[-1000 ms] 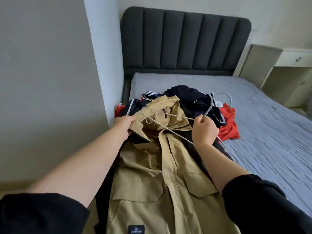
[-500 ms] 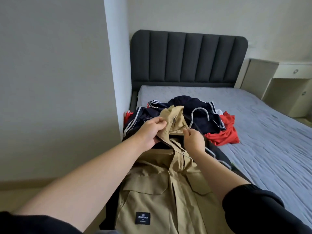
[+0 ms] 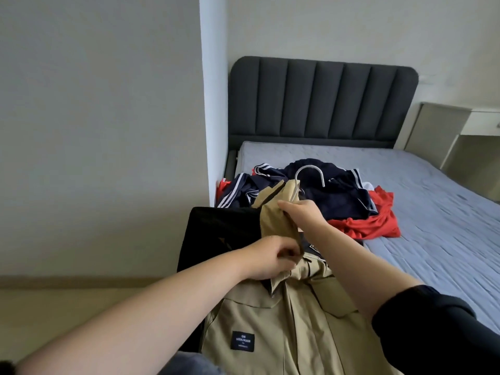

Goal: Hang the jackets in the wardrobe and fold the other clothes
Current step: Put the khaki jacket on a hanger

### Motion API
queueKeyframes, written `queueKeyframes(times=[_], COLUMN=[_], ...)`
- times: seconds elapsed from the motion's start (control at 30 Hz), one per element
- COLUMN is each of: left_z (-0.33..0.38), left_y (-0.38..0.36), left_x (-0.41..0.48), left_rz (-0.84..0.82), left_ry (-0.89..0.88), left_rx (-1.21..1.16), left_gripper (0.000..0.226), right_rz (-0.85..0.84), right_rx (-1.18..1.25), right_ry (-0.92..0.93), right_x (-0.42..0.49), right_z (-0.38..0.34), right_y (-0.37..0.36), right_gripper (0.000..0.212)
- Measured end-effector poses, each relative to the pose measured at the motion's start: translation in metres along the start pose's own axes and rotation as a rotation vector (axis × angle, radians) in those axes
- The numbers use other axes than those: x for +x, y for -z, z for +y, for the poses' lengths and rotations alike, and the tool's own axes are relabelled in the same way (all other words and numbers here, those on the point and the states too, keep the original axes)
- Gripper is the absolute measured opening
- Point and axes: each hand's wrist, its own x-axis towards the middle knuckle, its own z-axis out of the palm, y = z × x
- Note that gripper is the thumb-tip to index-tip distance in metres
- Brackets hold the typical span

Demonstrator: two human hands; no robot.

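A tan jacket (image 3: 273, 326) with a black label lies at the bed's near corner. A white hanger (image 3: 308, 173) sits inside its collar, with only the hook showing above the cloth. My right hand (image 3: 303, 215) grips the raised collar where the hanger's neck comes out. Lower down, my left hand (image 3: 270, 257) pinches the jacket's front edge. A black garment (image 3: 216, 231) lies under the jacket to the left. Behind are a navy striped jacket (image 3: 338, 196) and a red garment (image 3: 373, 220).
The grey mattress (image 3: 419, 212) stretches right and back to a dark padded headboard (image 3: 319, 101). A white wall corner (image 3: 213, 104) stands just left of the bed. A pale bedside unit (image 3: 465, 139) is at the far right.
The hanger has gone into the jacket's collar, leaving only its hook out. My right hand lifted the collar; my left hand dropped from the collar to the front edge. The view tilted up.
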Motion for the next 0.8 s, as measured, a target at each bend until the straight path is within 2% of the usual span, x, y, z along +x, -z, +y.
queueKeyframes(times=[0.03,0.07,0.13,0.2,0.27,0.37,0.47,0.57,0.67,0.8], left_z=[-0.002,-0.003,-0.009,-0.015,-0.018,-0.02,-0.024,-0.034,-0.043,-0.046], left_y=[-0.001,0.001,0.01,0.019,0.027,0.031,0.038,0.042,0.035,0.015], left_x=[-0.001,-0.004,-0.008,-0.007,-0.001,0.008,0.011,0.007,-0.003,-0.006], left_rz=[0.024,0.122,0.505,0.762,0.746,0.692,0.739,0.76,0.802,0.845], left_ry=[0.023,0.013,-0.145,-0.178,-0.045,0.037,0.138,0.22,0.207,0.167], left_rx=[0.12,0.307,0.692,0.763,0.698,0.475,0.426,0.279,0.213,0.237], left_gripper=[0.011,0.014,0.015,0.032,0.046,0.027,0.025,0.022,0.017,0.019], right_rz=[0.005,0.012,0.045,0.06,0.052,-0.021,-0.028,0.151,0.317,0.469], right_rx=[-0.051,-0.099,-0.193,-0.253,-0.292,-0.341,-0.352,-0.262,-0.333,-0.339], right_ry=[0.024,0.064,0.153,0.244,0.332,0.46,0.574,0.588,0.515,0.573], right_x=[-0.002,-0.003,-0.01,-0.019,-0.028,-0.039,-0.044,-0.033,-0.021,-0.022], right_z=[-0.002,-0.004,-0.011,-0.019,-0.029,-0.044,-0.047,-0.035,-0.002,0.034], right_y=[0.0,0.002,0.005,0.008,0.009,0.007,0.005,0.009,0.013,0.005], right_gripper=[0.027,0.037,0.05,0.051,0.041,0.027,0.028,0.02,0.02,0.032])
